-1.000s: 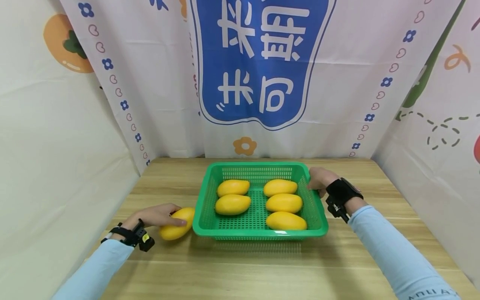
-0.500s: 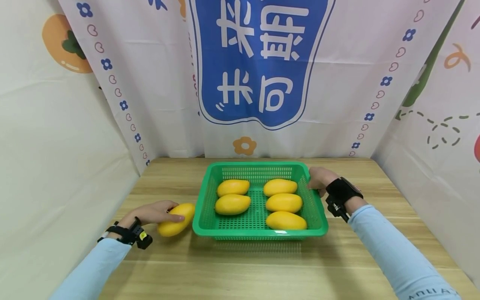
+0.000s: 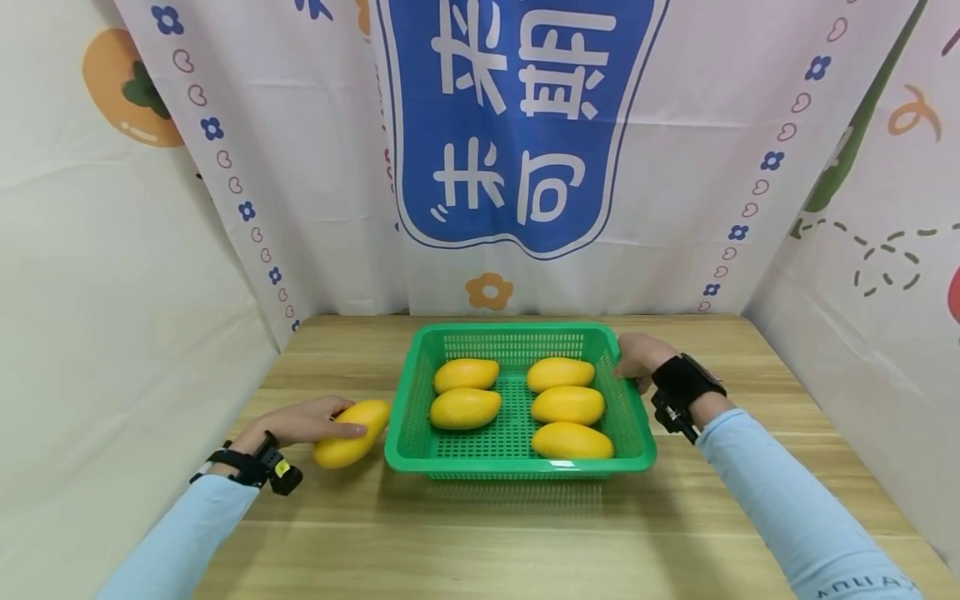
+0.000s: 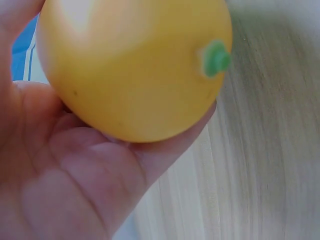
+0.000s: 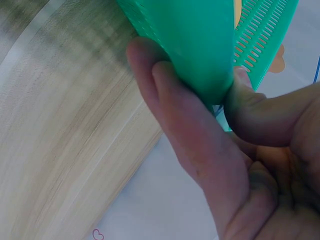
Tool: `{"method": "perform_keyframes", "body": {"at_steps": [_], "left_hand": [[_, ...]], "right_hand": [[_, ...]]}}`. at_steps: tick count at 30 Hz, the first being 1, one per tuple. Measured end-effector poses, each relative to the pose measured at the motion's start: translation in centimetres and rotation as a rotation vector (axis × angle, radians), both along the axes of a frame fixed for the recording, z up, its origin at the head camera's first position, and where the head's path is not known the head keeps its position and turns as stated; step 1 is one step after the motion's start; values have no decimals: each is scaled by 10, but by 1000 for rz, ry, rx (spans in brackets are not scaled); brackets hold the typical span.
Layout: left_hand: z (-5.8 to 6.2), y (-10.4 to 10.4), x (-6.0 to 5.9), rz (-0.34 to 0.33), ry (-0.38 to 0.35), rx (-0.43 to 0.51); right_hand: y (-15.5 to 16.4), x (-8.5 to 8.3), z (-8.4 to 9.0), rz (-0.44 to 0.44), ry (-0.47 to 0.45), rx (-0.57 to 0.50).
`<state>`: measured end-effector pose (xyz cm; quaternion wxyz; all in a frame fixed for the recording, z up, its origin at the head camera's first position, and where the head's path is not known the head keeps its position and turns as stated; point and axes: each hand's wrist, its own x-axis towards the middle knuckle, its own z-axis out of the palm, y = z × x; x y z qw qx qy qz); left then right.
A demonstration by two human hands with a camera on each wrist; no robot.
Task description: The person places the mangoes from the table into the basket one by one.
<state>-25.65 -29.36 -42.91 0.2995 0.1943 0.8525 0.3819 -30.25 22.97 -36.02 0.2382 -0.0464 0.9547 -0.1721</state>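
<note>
The left hand (image 3: pixel 303 422) curls around a yellow mango (image 3: pixel 351 433) just left of the green basket (image 3: pixel 517 471), seemingly lifted slightly off the wooden table (image 3: pixel 525 542), though the blurred wrist view leaves that unclear. The right hand (image 3: pixel 637 358) pinches the basket's far right rim between thumb and fingers (image 5: pixel 185 125). Five mangoes (image 3: pixel 567 406) lie inside.

Left hand (image 3: pixel 303 421) lies low at near left, fingers curled in a grip. Right hand (image 3: pixel 636 357) reaches far right, thumb and fingers pinched; both forearms extended.
</note>
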Motion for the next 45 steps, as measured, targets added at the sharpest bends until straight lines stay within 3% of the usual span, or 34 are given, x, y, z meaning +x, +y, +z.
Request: {"method": "perform_keyframes", "body": {"at_steps": [15,21,35,45], "left_hand": [[6,-3,5,12,14,25],[12,-2,5,0,58,20],[19,-5,5,48,89,15],[21,-3,0,-38,92,78]], "right_hand": [[0,-1,0,3,4,-6],[0,0,1,7,8,7],[0,1,1,0,2,-10],[0,1,1,11,14,1]]}}
